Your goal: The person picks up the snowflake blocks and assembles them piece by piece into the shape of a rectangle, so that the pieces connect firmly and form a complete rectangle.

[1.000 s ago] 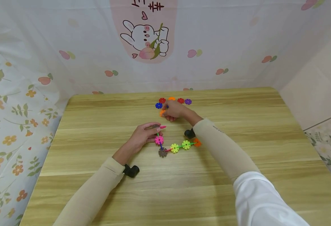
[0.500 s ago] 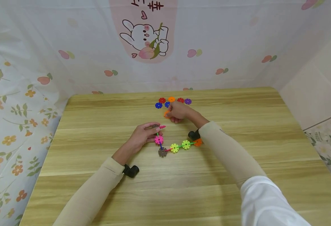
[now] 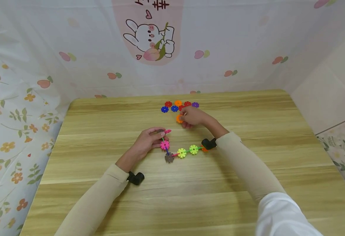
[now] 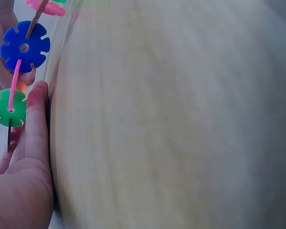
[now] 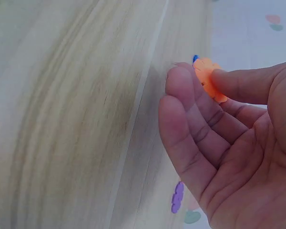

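Note:
In the head view my left hand [image 3: 147,142] pinches the near-left end of a chain of slotted plastic snowflake discs lying on the table. A pink disc [image 3: 165,145], a grey-brown disc [image 3: 169,157] and yellow-green discs [image 3: 182,153] belong to it, joined by others standing edge-on. The left wrist view has a blue disc [image 4: 25,46] and a green disc [image 4: 9,108] beside the fingers, linked by an edge-on pink one. Farther back, my right hand [image 3: 192,116] holds an orange snowflake disc [image 3: 179,118] between thumb and fingers. The right wrist view shows that orange disc at the fingertips.
Loose snowflake discs lie near the table's back edge: a blue disc [image 3: 165,109], a red disc [image 3: 168,104], a purple disc [image 3: 195,105] and several more. Behind the wooden table [image 3: 101,118] hangs a printed cloth [image 3: 231,39].
The right hand has moved rightward with the orange disc, uncovering a blue disc and then a red one behind it. The left hand stays in place on the chain.

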Demonstrator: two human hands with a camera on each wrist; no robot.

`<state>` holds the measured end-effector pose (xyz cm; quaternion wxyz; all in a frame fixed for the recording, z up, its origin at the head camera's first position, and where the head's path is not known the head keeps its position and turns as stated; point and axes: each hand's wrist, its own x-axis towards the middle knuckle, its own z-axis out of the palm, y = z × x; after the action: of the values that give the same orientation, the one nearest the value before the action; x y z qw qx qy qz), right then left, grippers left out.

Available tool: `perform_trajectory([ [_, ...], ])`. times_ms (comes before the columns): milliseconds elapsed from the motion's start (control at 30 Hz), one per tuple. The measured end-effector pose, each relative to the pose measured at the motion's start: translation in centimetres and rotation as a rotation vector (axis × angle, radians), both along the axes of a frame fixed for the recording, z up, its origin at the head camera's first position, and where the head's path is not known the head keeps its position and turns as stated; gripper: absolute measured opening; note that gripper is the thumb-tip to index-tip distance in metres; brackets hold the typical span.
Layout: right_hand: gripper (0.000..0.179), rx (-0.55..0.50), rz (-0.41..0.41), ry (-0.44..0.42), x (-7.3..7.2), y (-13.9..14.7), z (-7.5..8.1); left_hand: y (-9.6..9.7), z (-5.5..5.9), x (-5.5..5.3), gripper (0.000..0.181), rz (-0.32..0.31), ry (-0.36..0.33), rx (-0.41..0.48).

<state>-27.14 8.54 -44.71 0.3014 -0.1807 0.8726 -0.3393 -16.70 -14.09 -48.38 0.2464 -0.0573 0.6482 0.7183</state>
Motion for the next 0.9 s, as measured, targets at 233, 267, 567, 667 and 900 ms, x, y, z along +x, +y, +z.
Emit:
perform_trajectory([
  [233, 0.019, -0.036, 0.000, 0.015, 1.0, 0.5, 0.0, 0.0, 0.0, 0.1, 0.035, 0.001, -0.004, 0.015],
  [267, 0.019, -0.041, 0.000, 0.019, 1.2, 0.5, 0.1, 0.0, 0.1, 0.1, 0.034, 0.003, -0.004, 0.014],
  [567, 0.017, -0.083, 0.002, -0.037, 2.7, 0.1, 0.6, -0.2, 0.2, 0.2, 0.033, -0.004, 0.014, 0.034],
  [667, 0.016, -0.089, 0.004, -0.055, 3.0, 0.0, 0.4, -0.2, 0.2, 0.2, 0.031, 0.002, 0.003, 0.043],
  [900, 0.015, -0.122, 0.002, -0.075, 3.4, -0.4, -0.2, -0.2, 0.1, 0.2, 0.029, 0.005, -0.006, 0.048],
])
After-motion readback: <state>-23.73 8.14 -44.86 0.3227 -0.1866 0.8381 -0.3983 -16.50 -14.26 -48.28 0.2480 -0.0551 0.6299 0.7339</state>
